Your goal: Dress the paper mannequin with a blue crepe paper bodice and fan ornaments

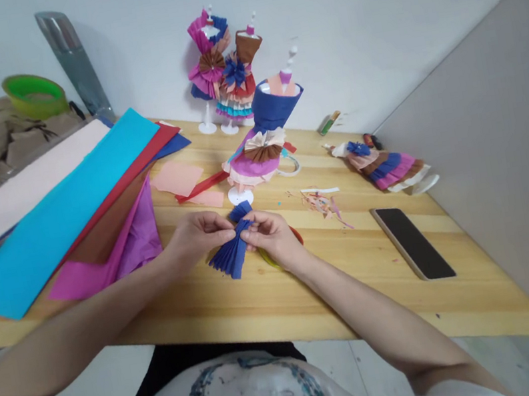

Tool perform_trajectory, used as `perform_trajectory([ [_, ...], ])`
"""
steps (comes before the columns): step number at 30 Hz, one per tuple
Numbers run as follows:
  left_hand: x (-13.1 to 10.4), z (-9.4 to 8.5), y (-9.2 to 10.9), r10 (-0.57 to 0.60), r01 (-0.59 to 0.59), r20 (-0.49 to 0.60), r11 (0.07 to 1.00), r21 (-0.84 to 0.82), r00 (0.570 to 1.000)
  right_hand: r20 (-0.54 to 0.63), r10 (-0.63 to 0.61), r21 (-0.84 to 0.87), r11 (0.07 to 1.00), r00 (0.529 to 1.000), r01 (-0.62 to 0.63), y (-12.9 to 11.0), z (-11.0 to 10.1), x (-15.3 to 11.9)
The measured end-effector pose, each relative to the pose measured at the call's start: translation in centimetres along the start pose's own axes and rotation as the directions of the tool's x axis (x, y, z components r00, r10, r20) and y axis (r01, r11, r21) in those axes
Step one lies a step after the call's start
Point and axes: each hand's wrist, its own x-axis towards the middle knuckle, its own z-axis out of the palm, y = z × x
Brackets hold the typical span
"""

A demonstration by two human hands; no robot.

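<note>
Between my two hands is a pleated piece of dark blue crepe paper (230, 256), pinched at its middle so that its lower end fans out. My left hand (202, 232) grips it from the left with thumb and forefinger. From the right, my right hand (270, 234) pinches the same gathered waist. Just beyond stands a small dress-form (278, 104) in a blue paper bodice, with a pleated cream and brown fan on its skirt. A yellow-green ring-shaped thing (269, 259) lies partly hidden under my right hand.
Long crepe paper sheets (78, 209) cover the table's left side. Two dressed forms (212, 65) stand by the wall; another dressed form (385, 164) lies at right. A phone (412, 242), paper scraps (323, 201), white tape roll (289, 165) and tall bottle (74, 61) are around.
</note>
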Motion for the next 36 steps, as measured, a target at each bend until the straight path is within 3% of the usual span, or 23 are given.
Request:
perform_trajectory([
  [9,0.5,0.1,0.4,-0.155,0.155,-0.089,0.988,-0.005,0.984,0.029,0.082,0.051,0.995,0.996,-0.083,0.7,-0.3,0.3],
  [17,0.5,0.2,0.1,-0.201,0.198,-0.107,0.98,-0.035,0.974,0.043,0.094,0.045,0.994,0.995,-0.096,0.8,-0.2,0.3],
  [36,0.7,0.0,0.1,-0.048,0.047,-0.016,0.997,-0.066,0.999,-0.053,0.034,0.058,0.998,0.998,-0.031,-0.2,0.5,0.3],
])
